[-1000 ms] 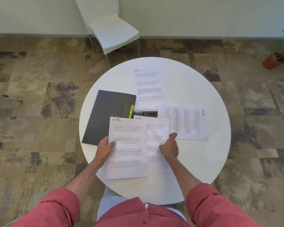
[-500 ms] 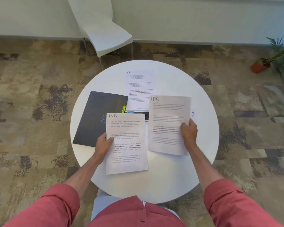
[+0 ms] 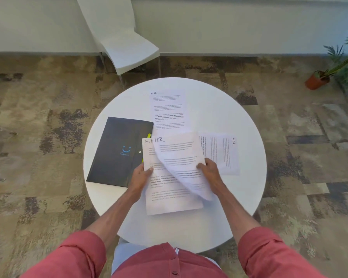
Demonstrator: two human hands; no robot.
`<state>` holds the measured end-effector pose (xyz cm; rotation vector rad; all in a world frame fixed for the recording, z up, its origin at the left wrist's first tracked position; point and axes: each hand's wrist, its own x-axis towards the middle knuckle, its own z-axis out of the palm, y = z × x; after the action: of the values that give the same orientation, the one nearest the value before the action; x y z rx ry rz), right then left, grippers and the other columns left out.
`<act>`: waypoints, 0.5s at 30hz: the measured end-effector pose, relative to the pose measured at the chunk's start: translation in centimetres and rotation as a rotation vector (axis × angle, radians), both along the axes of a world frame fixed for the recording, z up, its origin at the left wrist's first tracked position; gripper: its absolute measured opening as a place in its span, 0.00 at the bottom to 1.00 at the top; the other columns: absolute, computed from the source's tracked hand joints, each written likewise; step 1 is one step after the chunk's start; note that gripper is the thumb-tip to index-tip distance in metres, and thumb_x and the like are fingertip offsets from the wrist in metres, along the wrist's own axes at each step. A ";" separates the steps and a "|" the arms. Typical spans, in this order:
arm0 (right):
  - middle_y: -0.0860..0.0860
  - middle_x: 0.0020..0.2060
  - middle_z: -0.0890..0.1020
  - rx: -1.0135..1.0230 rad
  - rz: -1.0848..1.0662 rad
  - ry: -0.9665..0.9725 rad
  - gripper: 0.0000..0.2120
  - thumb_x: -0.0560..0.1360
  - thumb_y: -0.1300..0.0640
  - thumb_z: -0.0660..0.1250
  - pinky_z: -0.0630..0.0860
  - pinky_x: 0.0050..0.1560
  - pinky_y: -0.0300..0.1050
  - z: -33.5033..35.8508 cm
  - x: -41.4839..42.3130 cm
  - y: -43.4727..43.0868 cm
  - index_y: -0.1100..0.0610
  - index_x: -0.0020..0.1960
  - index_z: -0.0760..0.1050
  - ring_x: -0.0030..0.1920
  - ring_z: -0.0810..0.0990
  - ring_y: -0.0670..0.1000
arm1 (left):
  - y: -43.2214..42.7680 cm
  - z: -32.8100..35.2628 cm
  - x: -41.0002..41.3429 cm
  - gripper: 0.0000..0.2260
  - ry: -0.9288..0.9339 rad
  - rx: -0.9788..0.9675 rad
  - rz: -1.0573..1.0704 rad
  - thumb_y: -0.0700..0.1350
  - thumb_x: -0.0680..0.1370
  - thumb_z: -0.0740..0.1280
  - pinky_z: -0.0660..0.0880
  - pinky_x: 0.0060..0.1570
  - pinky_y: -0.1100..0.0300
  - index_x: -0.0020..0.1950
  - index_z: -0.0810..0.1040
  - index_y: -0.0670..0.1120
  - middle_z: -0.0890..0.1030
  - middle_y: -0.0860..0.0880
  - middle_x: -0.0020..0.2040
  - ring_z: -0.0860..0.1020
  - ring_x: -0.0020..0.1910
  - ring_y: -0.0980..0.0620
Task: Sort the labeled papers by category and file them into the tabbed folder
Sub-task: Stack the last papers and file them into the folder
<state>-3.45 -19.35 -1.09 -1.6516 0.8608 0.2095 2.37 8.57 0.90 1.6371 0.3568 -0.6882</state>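
Note:
A sheet marked HR (image 3: 169, 195) lies near the front of the round white table (image 3: 239, 207), and my left hand (image 3: 142, 174) pinches its left edge. My right hand (image 3: 208, 170) grips a second HR sheet (image 3: 179, 155), which curls in the air over the first one. A third HR sheet (image 3: 168, 111) lies flat at the back of the table. A fourth HR sheet (image 3: 222, 153) lies turned sideways at the right. The dark folder (image 3: 117, 151), with a blue smile mark, lies shut at the left, and a yellow tab (image 3: 149, 135) shows at its right edge.
A white chair (image 3: 127, 49) stands behind the table against the wall. A potted plant (image 3: 317, 81) sits on the patterned carpet at the far right. Red sleeves and a red shirt fill the bottom of the view.
My right hand has carried its HR sheet leftward, from beside the left sheet to on top of it, and the paper now bends. My left hand has kept its hold.

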 end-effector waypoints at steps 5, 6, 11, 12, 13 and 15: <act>0.54 0.53 0.85 0.058 0.020 -0.042 0.15 0.77 0.66 0.72 0.81 0.54 0.49 -1.3 -0.2 0.9 0.55 0.60 0.72 0.50 0.85 0.53 | -1.3 0.0 0.9 0.10 0.064 -0.003 0.016 0.44 0.87 0.63 0.78 0.35 0.68 0.65 0.83 0.47 0.89 0.51 0.57 0.86 0.44 0.59; 0.54 0.53 0.85 0.072 0.006 -0.043 0.18 0.77 0.67 0.72 0.82 0.52 0.47 -1.2 -0.2 1.0 0.56 0.62 0.71 0.49 0.85 0.51 | -1.6 0.0 0.9 0.13 0.085 -0.017 0.024 0.48 0.89 0.61 0.78 0.35 0.67 0.66 0.83 0.48 0.88 0.51 0.59 0.86 0.45 0.59; 0.53 0.54 0.84 0.117 -0.010 -0.052 0.23 0.77 0.68 0.72 0.80 0.48 0.43 -2.1 0.1 1.1 0.56 0.67 0.68 0.48 0.85 0.49 | -2.3 0.0 1.1 0.13 0.015 -0.002 -0.072 0.50 0.86 0.68 0.83 0.56 0.54 0.70 0.80 0.50 0.87 0.55 0.62 0.87 0.55 0.59; 0.54 0.55 0.84 0.121 0.006 -0.043 0.22 0.77 0.67 0.73 0.80 0.49 0.44 -2.5 0.2 1.1 0.55 0.66 0.69 0.50 0.85 0.50 | -2.2 -0.6 1.3 0.15 -0.015 0.014 -0.103 0.43 0.85 0.70 0.82 0.61 0.51 0.71 0.79 0.48 0.87 0.53 0.63 0.86 0.59 0.54; 0.55 0.55 0.84 0.098 0.033 -0.032 0.19 0.77 0.64 0.73 0.81 0.50 0.46 -2.8 0.3 1.2 0.55 0.64 0.71 0.51 0.85 0.52 | -2.0 -1.1 1.4 0.17 -0.029 0.040 -0.125 0.38 0.84 0.70 0.81 0.62 0.51 0.72 0.78 0.46 0.86 0.51 0.64 0.86 0.62 0.50; 0.55 0.54 0.83 -0.085 0.073 -0.023 0.13 0.78 0.58 0.73 0.81 0.56 0.54 -3.6 0.3 1.3 0.54 0.60 0.76 0.54 0.84 0.57 | -1.6 -1.6 1.6 0.19 -0.030 0.091 -0.131 0.33 0.83 0.67 0.81 0.59 0.53 0.72 0.78 0.45 0.86 0.49 0.64 0.85 0.61 0.48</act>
<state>-3.18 -18.06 -4.68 -1.7630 0.8019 0.2064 4.02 6.92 -0.68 1.7675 0.2639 -0.7538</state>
